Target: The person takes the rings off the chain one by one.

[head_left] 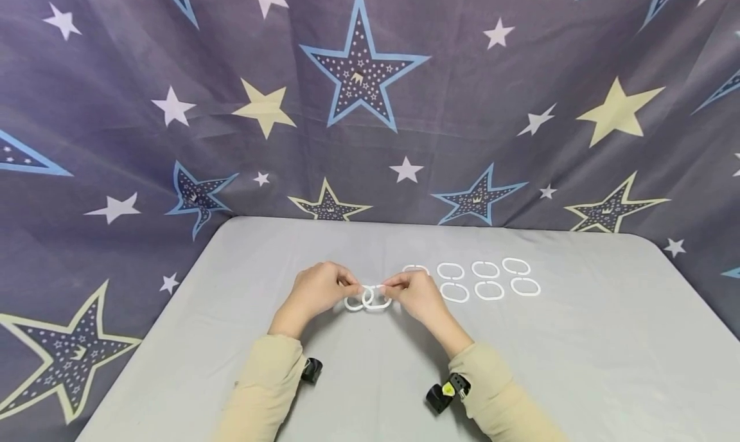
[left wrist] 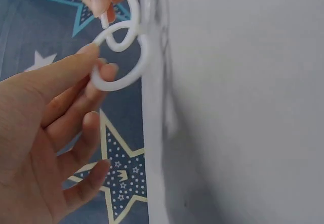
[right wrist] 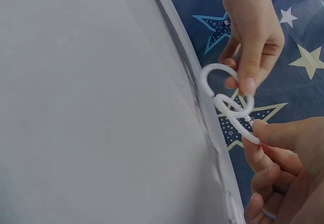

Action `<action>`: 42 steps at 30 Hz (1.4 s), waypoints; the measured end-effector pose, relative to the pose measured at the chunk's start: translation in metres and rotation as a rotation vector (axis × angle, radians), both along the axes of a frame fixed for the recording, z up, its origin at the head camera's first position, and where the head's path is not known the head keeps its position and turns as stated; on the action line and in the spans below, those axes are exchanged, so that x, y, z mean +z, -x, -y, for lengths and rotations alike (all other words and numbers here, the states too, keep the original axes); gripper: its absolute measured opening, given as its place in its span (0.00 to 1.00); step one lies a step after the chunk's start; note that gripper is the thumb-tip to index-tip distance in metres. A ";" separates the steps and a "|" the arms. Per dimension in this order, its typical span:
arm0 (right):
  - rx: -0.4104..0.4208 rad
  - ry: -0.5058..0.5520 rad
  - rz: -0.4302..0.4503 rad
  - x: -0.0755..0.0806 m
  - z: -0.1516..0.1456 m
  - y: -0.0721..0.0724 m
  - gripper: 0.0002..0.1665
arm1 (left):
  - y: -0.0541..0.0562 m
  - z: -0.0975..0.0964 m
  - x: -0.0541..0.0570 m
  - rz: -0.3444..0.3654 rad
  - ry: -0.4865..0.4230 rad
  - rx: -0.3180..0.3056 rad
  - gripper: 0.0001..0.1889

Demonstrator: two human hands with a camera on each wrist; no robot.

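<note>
My left hand [head_left: 317,293] pinches a white oval plastic link [left wrist: 121,85] between thumb and fingertips. Opposite it, my right hand [head_left: 417,294] grips a second white link [right wrist: 244,130] the same way. The two links cross and hook through each other between the hands, as both wrist views show. A small gap in the ring of the left-hand link shows in the right wrist view. Both hands hold the links up over the grey table [head_left: 370,371]; the fingertips hide parts of each ring.
To the right of my right hand, several more white oval links [head_left: 489,298] lie in two rows on the table. One link [head_left: 416,267] of the far row is partly covered by that hand. A star-patterned curtain [head_left: 439,121] hangs behind the table and along its left side.
</note>
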State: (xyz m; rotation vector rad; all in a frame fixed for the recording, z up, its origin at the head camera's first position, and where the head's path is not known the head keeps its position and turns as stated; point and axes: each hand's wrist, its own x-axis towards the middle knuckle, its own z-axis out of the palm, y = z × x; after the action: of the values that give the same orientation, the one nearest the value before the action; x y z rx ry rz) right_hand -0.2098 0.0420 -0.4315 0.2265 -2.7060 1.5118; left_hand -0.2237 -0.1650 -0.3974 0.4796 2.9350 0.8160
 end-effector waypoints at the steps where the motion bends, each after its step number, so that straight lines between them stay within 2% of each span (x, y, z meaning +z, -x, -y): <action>1: 0.003 0.010 0.002 0.000 0.000 0.000 0.02 | 0.000 0.000 0.000 -0.016 -0.006 -0.001 0.03; 8: 0.018 0.054 0.025 -0.002 0.002 -0.004 0.04 | -0.002 0.005 -0.003 -0.092 -0.060 0.026 0.05; 23: 0.121 0.076 0.032 -0.005 0.010 -0.012 0.06 | -0.011 0.010 -0.008 -0.154 -0.145 0.097 0.06; 32: 0.142 0.049 0.023 -0.006 0.010 -0.013 0.08 | -0.012 0.010 -0.013 -0.166 -0.137 0.089 0.05; 42: 0.152 0.061 0.029 -0.007 0.009 -0.014 0.08 | -0.012 0.009 -0.013 -0.194 -0.088 0.076 0.04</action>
State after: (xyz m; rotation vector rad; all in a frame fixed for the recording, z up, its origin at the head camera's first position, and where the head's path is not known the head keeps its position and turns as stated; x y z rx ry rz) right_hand -0.1961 0.0328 -0.4384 0.4201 -2.7152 1.6459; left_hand -0.2115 -0.1737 -0.4100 0.4818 3.1223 0.9620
